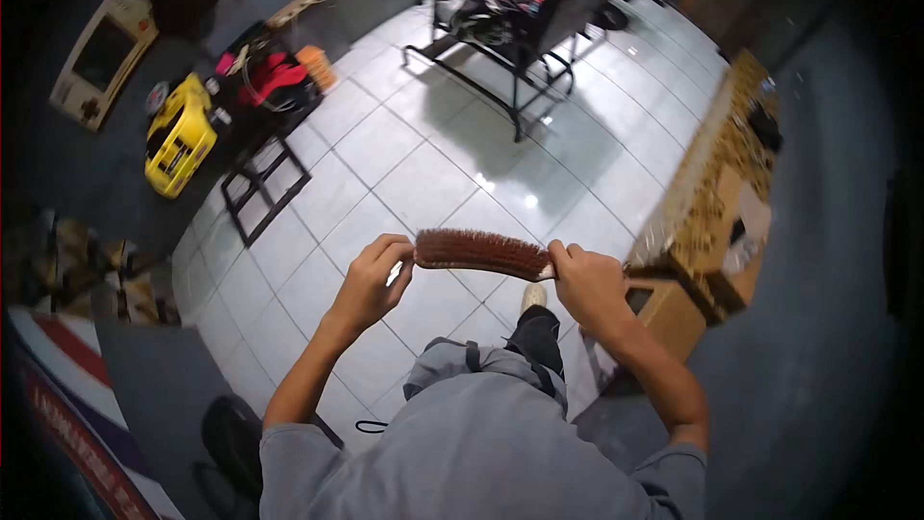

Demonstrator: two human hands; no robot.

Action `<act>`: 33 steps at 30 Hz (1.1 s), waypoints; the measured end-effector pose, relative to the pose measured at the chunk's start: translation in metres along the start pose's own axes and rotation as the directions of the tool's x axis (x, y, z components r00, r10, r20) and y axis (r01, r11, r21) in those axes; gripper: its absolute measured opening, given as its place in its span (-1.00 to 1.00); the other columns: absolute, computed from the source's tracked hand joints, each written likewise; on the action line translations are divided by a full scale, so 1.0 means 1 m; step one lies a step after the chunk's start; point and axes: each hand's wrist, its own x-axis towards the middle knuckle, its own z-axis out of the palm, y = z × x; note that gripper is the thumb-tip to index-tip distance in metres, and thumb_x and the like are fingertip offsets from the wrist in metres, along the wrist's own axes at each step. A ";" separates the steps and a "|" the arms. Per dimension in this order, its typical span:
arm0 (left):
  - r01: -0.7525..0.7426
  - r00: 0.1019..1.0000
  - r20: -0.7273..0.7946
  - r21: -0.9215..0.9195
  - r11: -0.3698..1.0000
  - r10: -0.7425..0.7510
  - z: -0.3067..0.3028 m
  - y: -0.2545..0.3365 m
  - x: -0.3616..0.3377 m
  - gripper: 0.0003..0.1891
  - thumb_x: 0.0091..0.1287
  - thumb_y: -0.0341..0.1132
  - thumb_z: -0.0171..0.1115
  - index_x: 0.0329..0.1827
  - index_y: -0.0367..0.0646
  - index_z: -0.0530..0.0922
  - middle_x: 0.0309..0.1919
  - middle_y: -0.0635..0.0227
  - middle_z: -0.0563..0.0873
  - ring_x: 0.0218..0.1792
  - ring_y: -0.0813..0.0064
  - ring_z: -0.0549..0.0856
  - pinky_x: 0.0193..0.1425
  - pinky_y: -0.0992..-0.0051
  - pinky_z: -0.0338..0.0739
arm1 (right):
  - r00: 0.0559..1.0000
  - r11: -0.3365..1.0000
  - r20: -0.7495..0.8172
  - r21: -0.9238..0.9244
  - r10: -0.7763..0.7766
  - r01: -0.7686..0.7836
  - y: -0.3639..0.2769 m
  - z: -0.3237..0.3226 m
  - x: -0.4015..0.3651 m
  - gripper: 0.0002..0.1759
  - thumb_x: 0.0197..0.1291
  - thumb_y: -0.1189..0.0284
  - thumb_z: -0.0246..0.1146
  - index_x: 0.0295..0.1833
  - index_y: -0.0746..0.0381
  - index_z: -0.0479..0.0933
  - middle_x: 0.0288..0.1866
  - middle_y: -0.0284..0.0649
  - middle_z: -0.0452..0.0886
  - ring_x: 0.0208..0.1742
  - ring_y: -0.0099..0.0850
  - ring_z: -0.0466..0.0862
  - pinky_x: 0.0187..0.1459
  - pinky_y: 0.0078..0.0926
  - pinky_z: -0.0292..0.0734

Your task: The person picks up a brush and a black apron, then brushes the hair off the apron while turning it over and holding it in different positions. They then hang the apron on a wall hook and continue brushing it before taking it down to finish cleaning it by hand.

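A long, slightly curved brush point(481, 252) with reddish-brown bristles is held level in front of my body, bristles facing away from me. My left hand point(375, 274) pinches its left end between thumb and fingers. At the other end, my right hand point(589, 284) is closed around the brush's narrow end, whose handle is mostly hidden in the fingers. Below the brush, a light-coloured shoe point(534, 298) shows on the tiled floor point(385, 169).
Ahead stands a black metal-framed chair point(568, 14) with cables and other items on it. Cardboard boxes point(669, 318) line the right side. On the left are a yellow plastic case point(181, 140), a small black frame stand point(265, 193) and a Game Boy-shaped panel point(104, 53).
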 end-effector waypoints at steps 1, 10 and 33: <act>0.054 0.998 -0.020 0.014 0.998 -0.054 0.004 0.006 0.007 -0.82 0.10 -0.62 0.21 -0.23 -0.29 0.50 -0.24 0.18 0.60 -0.27 0.20 0.64 -0.20 0.37 0.55 | 0.998 0.998 -0.004 0.024 -0.056 0.056 0.016 -0.001 0.015 -0.91 0.07 0.44 0.17 -0.30 0.17 0.42 -0.56 -0.24 0.53 -0.58 -0.31 0.62 -0.58 -0.36 0.46; 0.305 0.929 -0.252 0.114 0.946 -0.269 0.061 0.048 0.087 -0.83 0.12 -0.63 0.17 -0.21 -0.33 0.50 -0.24 0.10 0.59 -0.26 0.13 0.64 -0.18 0.36 0.55 | 0.963 0.956 0.077 0.163 -0.257 0.242 0.128 0.013 0.096 -0.90 0.07 0.49 0.12 -0.25 0.18 0.45 -0.53 -0.22 0.56 -0.54 -0.27 0.64 -0.57 -0.32 0.46; 0.245 0.968 -0.032 -0.109 0.963 -0.250 0.042 -0.251 0.451 -0.86 0.15 -0.58 0.23 -0.27 -0.30 0.47 -0.35 0.16 0.57 -0.36 0.25 0.61 -0.28 0.40 0.49 | 0.973 0.922 0.206 0.348 0.100 -0.169 0.240 0.116 0.454 -0.82 0.03 0.47 0.18 -0.20 0.22 0.45 -0.40 -0.09 0.58 -0.31 -0.05 0.61 -0.35 -0.12 0.49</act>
